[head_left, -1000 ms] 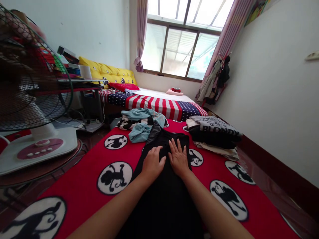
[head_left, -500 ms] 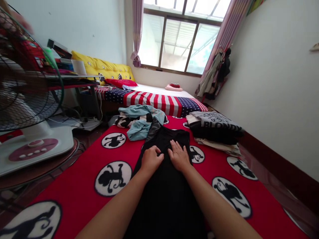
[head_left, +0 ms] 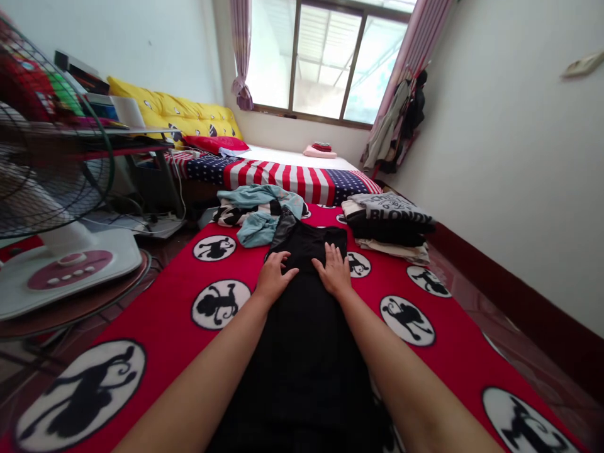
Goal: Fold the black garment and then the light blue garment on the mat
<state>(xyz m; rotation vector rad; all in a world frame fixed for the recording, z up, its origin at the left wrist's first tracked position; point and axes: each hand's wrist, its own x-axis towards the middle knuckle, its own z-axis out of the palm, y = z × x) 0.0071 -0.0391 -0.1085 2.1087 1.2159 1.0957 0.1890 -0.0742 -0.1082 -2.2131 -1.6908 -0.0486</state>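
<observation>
A black garment (head_left: pixel 302 327) lies spread lengthwise on a red blanket (head_left: pixel 160 321) printed with black-and-white monkey circles. My left hand (head_left: pixel 272 277) rests flat on the garment's left side, fingers spread and pointing inward. My right hand (head_left: pixel 334 272) lies flat on its right side, fingers stretched forward. The two hands sit a short gap apart, near the garment's far end. Neither hand grips anything.
A heap of teal and black-and-white clothes (head_left: pixel 257 214) lies beyond the garment. A stack of folded clothes (head_left: pixel 387 226) sits at the right. A standing fan (head_left: pixel 51 207) is at the left. A bed with a stars-and-stripes cover (head_left: pixel 292 179) is behind, and a wall runs along the right.
My hands have moved slightly apart on the black garment, and the left fingers have stretched out from a curl. The camera has tilted and shifted, so the scene sits higher.
</observation>
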